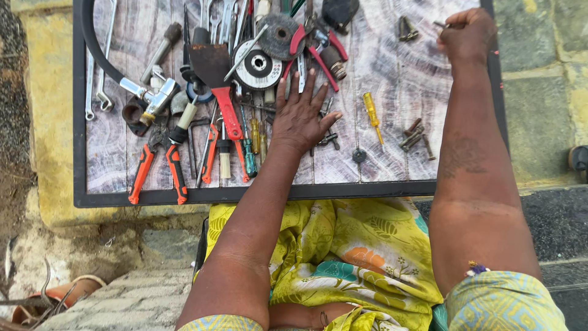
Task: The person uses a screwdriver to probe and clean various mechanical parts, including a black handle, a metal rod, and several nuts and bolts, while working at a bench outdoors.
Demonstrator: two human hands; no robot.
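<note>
Fingers (311, 86) of our left hand (300, 116) spread flat over tools; our right hand (467, 34) pinches a small bolt (441, 25).

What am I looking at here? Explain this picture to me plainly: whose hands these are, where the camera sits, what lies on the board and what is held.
There is no machine: a person works with two bare hands, and the single camera is worn on their head, looking down past a yellow flowered garment on the lap.

In front lies a dark-framed board with a wood-pattern top, crowded with tools. The left hand rests flat, fingers spread, beside a grinding disc and red-handled pliers. Further left are orange-handled pliers, spanners and a black hose.

The right hand is at the far right corner, closed on something small; what it is cannot be made out. Between the hands lie a yellow screwdriver and some rusty bolts.
</note>
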